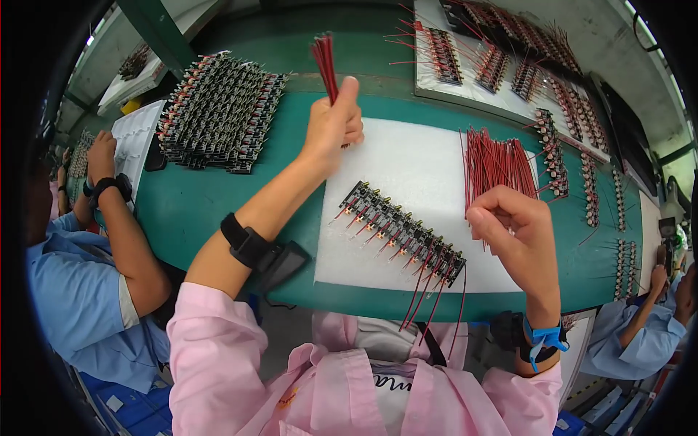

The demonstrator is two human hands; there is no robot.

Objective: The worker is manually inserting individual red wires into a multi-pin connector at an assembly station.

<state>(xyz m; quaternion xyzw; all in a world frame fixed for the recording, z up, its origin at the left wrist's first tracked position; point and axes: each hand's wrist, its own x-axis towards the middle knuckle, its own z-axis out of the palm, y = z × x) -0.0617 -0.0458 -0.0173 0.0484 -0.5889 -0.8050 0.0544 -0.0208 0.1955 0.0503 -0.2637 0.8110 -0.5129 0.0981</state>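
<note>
Black shirt lettering (393, 381), handheld red wires (326, 64)

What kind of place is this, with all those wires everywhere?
Probably a workshop or factory where electronics get put together. You can see a pile of red wires, a big stack of circuit boards on a green table, and a neighbour in a blue shirt.
</note>
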